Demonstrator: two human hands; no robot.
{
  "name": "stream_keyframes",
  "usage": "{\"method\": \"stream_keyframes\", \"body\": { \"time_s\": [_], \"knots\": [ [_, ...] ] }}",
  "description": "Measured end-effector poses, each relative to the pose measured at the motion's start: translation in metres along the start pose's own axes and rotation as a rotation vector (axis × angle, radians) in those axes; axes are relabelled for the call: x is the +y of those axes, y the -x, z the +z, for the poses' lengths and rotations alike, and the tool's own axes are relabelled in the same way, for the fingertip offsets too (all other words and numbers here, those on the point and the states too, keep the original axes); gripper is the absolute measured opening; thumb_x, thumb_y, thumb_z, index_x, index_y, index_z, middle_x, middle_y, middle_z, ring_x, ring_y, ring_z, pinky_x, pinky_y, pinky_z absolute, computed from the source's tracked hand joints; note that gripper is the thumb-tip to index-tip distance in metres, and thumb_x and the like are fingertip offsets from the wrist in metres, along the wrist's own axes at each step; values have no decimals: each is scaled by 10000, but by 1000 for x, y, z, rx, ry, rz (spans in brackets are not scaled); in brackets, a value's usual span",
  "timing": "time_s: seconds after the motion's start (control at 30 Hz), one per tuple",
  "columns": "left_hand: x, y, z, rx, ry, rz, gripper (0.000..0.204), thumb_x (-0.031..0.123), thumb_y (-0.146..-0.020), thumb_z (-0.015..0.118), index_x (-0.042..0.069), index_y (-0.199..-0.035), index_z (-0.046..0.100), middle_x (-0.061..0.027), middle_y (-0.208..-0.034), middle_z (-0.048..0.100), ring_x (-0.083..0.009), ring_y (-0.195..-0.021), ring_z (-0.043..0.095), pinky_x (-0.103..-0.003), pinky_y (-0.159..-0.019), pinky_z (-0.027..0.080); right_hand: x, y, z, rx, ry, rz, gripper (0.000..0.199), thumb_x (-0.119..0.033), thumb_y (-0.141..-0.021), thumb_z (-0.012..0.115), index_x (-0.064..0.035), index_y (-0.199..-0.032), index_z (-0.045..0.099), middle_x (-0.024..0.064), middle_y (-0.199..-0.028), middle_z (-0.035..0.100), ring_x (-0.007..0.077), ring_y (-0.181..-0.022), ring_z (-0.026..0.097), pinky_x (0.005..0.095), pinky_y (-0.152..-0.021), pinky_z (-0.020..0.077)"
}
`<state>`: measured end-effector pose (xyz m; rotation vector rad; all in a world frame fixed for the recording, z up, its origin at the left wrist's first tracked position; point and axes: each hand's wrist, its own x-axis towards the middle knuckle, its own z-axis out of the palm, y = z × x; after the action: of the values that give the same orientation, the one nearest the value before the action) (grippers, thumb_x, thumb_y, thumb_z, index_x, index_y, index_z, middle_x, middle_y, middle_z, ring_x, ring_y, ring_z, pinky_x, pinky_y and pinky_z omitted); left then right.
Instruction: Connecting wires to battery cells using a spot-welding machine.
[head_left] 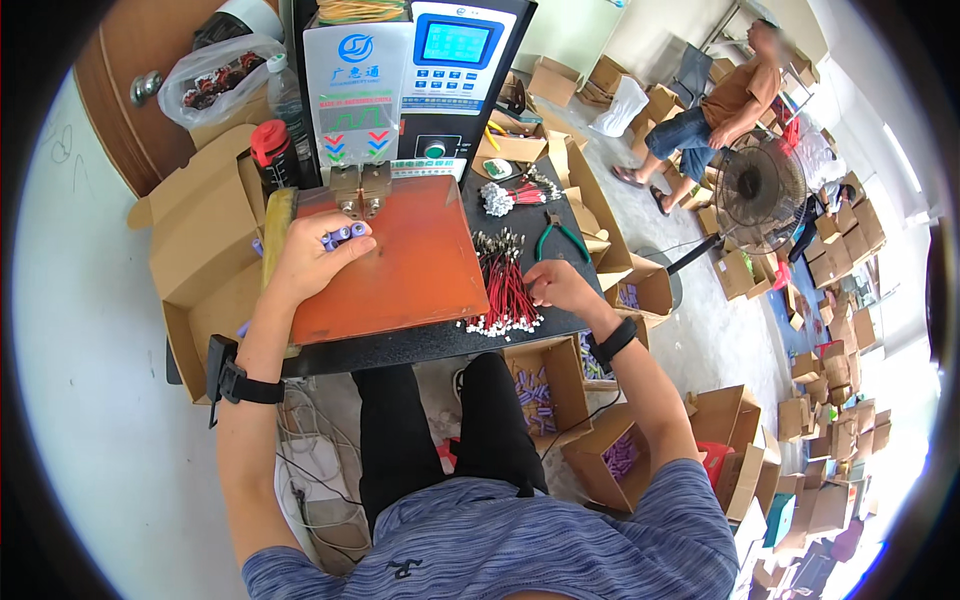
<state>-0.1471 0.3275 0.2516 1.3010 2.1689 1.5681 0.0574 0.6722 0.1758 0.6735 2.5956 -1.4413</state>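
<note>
The left hand [310, 258] rests on the orange mat [400, 270], its fingers [345, 236] curled together and clamped on small purple cylindrical cells [343, 233] — two ends show clearly, perhaps a third, with their long axes pointing away from the person toward the two metal blocks [361, 190] of the machine [410, 90] just beyond the fingertips. The cells lie directly in front of those blocks, near but not touching as far as can be seen.

The right hand [560, 285] lies well apart to the right, on the dark counter [420, 345], its fingers bent down onto a spread bundle of red wires [505, 285]. Whether they pinch one wire or only touch the heap cannot be told. The wires run lengthwise away from the person, white ends toward the near edge — too many to count. The right hand is clearly the nearer one to them; the left is nearer the blocks.

Beyond the right fingers lie one green-handled pair of pliers [560, 238] and a second, smaller bundle of wires [515, 195]. Below the counter edge, three open cardboard boxes [545, 385] hold more purple cells.
</note>
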Motion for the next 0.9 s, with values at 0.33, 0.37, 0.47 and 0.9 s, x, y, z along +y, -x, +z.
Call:
{"method": "stream_keyframes", "body": {
  "time_s": [0.33, 0.37, 0.47, 0.9],
  "knots": [
    [0, 0, 2, 39, 16, 57, 194, 184, -813, 735, 2, -861, 685, -38, -716, 627, -97, -650, 530, -261, -604, 426, -26, -8, 9, -16, 265, 22, 280, -12, -728, 692, 52, -992, 624, 143, -802, 690, 182, -728, 678, 271, -565, 520],
    [0, -1, 2, 34, 20, 53, 194, 184, -812, 736, 3, -860, 685, -38, -717, 628, -98, -650, 530, -261, -604, 426, -23, -11, 5, -21, 193, 41, 290, -16, -724, 699, 55, -994, 621, 141, -792, 687, 185, -716, 676, 275, -562, 522],
    [0, -1, 3, 38, 29, 66, 195, 186, -810, 738, 4, -856, 685, -37, -713, 626, -98, -646, 527, -261, -601, 424, -21, -20, -4, -51, 44, 87, 328, -18, -719, 711, 63, -1015, 597, 123, -759, 663, 183, -679, 663, 279, -556, 528],
    [-2, -1, 0, 7, 17, 12, 179, 144, -810, 735, -6, -897, 690, -17, -781, 635, -71, -718, 541, -241, -651, 433, -25, -24, -16, 40, 392, 54, 287, -122, -697, 748, -8, -953, 684, 97, -713, 689, 179, -608, 669, 296, -583, 533]
  ]
}}
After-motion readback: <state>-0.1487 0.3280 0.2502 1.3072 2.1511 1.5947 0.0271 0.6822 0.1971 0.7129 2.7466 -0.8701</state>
